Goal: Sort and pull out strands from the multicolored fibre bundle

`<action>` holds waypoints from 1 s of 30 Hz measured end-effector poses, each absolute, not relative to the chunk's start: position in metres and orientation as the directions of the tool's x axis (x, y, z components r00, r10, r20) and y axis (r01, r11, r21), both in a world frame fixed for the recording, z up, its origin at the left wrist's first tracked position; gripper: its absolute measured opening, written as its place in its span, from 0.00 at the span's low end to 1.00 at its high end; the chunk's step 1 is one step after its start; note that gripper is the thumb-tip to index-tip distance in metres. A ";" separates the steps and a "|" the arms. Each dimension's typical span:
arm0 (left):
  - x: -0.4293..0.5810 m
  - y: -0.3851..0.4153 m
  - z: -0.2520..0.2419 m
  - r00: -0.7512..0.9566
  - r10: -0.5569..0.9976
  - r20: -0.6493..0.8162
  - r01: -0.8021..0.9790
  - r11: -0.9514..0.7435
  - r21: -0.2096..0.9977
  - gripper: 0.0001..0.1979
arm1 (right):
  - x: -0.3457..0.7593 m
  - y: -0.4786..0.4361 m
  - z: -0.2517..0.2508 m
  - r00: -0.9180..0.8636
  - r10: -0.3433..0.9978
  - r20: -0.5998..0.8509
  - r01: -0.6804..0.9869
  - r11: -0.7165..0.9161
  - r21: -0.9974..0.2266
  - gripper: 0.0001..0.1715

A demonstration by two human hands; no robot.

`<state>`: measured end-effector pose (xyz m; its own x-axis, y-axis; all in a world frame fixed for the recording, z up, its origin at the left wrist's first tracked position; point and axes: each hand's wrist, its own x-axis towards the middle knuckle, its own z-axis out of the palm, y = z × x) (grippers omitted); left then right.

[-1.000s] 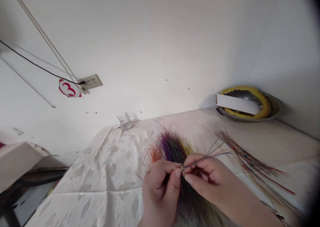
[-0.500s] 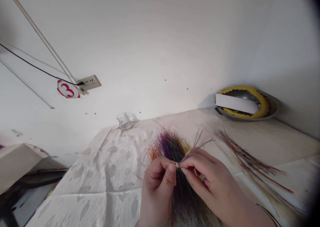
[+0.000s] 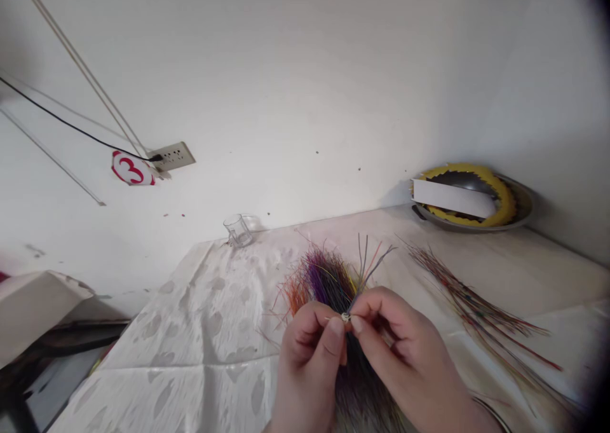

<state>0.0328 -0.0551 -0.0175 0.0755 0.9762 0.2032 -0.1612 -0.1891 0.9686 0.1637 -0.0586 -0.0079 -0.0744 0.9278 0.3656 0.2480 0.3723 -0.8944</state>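
Note:
My left hand (image 3: 307, 366) and my right hand (image 3: 405, 350) meet at the middle, fingertips almost touching. Between them sits a tiny pale metal ring or bead (image 3: 345, 317). My left thumb and forefinger pinch it. My right fingers pinch a thin bunch of coloured strands (image 3: 368, 269), which rises up past the ring. Behind and below my hands lies a large fan of fine purple, orange, yellow and dark strands (image 3: 328, 279), partly hidden by my fingers. A looser spread of reddish, thin strands (image 3: 476, 312) lies to the right.
A white cloth with grey leaf prints (image 3: 190, 337) covers the counter. A small glass cup (image 3: 237, 231) stands by the wall. A metal dish (image 3: 519, 204) holds a yellow serrated ring and white paper strip. A wall socket (image 3: 174, 156) with black cable and a numbered 3 tag (image 3: 132, 169) are upper left.
The thin strands have swung from pointing right to pointing nearly straight up. My right hand has turned and moved closer in, and the ring stays pinched between my fingers.

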 end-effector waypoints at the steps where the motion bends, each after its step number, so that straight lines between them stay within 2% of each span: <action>1: 0.032 -0.055 -0.017 0.075 0.978 0.194 -0.190 -0.177 0.966 0.16 | 0.165 -0.058 -0.007 -0.110 0.933 0.343 0.213 0.359 -0.909 0.09; 5: 0.032 -0.053 -0.017 0.093 0.985 0.148 -0.243 -0.121 0.962 0.17 | 0.170 -0.054 -0.003 -0.162 0.937 0.311 0.112 0.330 -0.937 0.04; 8: 0.033 -0.053 -0.018 0.150 0.985 0.081 -0.284 -0.035 0.958 0.18 | 0.175 -0.051 -0.001 -0.192 0.924 0.330 0.083 0.351 -0.933 0.07; 11: 0.034 -0.052 -0.017 0.224 0.974 0.002 -0.382 0.086 0.920 0.17 | 0.178 -0.048 -0.002 -0.244 0.868 0.432 0.098 0.465 -0.880 0.09; 14: 0.034 -0.052 -0.016 0.283 0.957 -0.063 -0.476 0.197 0.857 0.16 | 0.181 -0.045 -0.002 -0.315 0.761 0.567 0.137 0.628 -0.766 0.10; 16: 0.034 -0.051 -0.017 0.315 0.946 -0.081 -0.492 0.236 0.838 0.16 | 0.183 -0.043 -0.003 -0.355 0.733 0.581 0.161 0.660 -0.734 0.11; 20: 0.034 -0.048 -0.021 0.378 0.923 -0.079 -0.478 0.267 0.837 0.19 | 0.187 -0.040 -0.001 -0.401 0.758 0.514 0.181 0.616 -0.767 0.12; 25: 0.037 -0.050 -0.023 0.397 0.915 -0.067 -0.481 0.270 0.834 0.23 | 0.188 -0.039 0.001 -0.392 0.767 0.509 0.155 0.600 -0.785 0.18; 30: 0.037 -0.054 -0.022 0.230 0.968 -0.096 -0.429 0.190 0.883 0.24 | 0.186 -0.040 0.001 -0.370 0.807 0.461 0.167 0.546 -0.821 0.12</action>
<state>0.0366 -0.0537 -0.0222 0.2305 0.9683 -0.0965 -0.4289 0.1901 0.8831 0.1865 -0.0398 0.0010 -0.3699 0.8067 0.4609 0.1666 0.5456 -0.8213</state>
